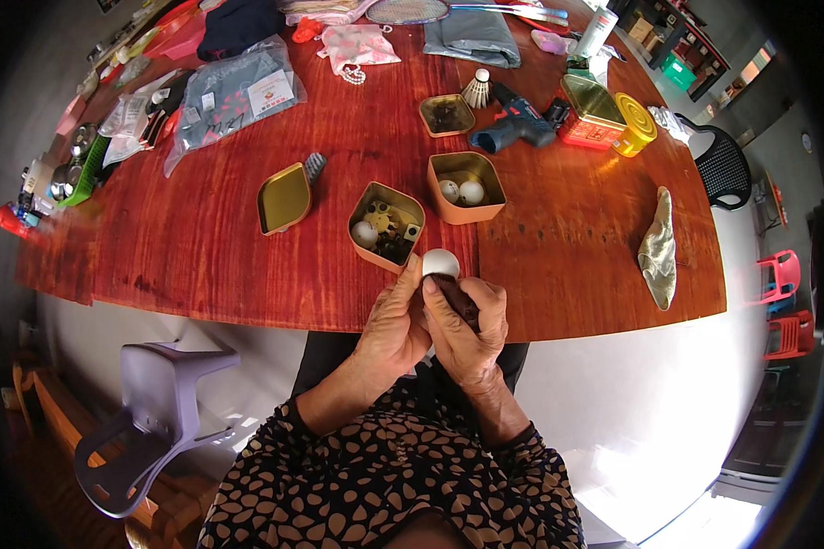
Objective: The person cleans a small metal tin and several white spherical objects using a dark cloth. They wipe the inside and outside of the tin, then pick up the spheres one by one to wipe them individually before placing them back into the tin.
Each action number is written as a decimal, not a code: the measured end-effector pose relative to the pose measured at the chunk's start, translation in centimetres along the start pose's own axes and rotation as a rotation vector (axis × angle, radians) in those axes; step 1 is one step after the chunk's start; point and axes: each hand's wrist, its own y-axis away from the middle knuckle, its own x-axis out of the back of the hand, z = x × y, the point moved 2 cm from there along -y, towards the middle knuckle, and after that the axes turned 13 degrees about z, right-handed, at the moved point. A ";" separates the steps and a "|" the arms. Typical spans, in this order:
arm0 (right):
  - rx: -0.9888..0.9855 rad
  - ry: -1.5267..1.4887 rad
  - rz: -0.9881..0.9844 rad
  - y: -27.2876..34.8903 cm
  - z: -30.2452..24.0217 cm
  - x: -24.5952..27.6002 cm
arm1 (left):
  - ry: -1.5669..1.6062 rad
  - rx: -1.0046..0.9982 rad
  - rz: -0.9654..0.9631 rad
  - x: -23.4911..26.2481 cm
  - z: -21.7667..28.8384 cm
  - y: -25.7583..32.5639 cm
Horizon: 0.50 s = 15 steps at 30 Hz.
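At the table's near edge, both my hands come together around a white ball (440, 263), about table-tennis size. My left hand (395, 322) is closed, thumb and fingers against the ball's left side. My right hand (470, 331) is closed on a dark brown cloth (458, 297), which presses against the ball's lower side. Just beyond stands an open tin (364, 249) with a white ball and small yellowish and dark pieces inside. To its right, another open tin (471, 209) holds two white balls. A gold tin lid (284, 199) lies to the left.
Further back are a shallow tin tray (447, 115), a shuttlecock (477, 89), a blue cordless drill (515, 123), a red-and-gold tin (590, 112) and a yellow tub (634, 125). A shiny gold cloth (657, 252) lies right. Bagged clothing (238, 96) sits far left; a purple chair (160, 393) stands below.
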 end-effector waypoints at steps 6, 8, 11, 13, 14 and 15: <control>-0.207 -0.058 -0.048 -3.4 0.8 0.8 | -0.160 -0.193 -0.162 0.8 -0.3 -0.6; -0.394 -0.172 -0.115 -4.0 1.8 0.8 | -0.201 -0.228 -0.128 0.9 0.0 -0.5; -0.443 -0.237 -0.165 -4.7 2.0 0.9 | -0.255 -0.290 -0.120 -0.1 0.6 0.1; -0.251 -0.132 -0.146 -4.1 1.3 0.8 | -0.201 -0.295 -0.139 -0.2 0.9 0.0; -0.159 -0.096 -0.128 -3.7 0.5 0.8 | -0.164 -0.278 -0.139 -0.1 0.9 -0.2; -0.086 -0.059 -0.112 -3.0 -0.1 0.6 | -0.127 -0.261 -0.139 0.1 0.9 -0.4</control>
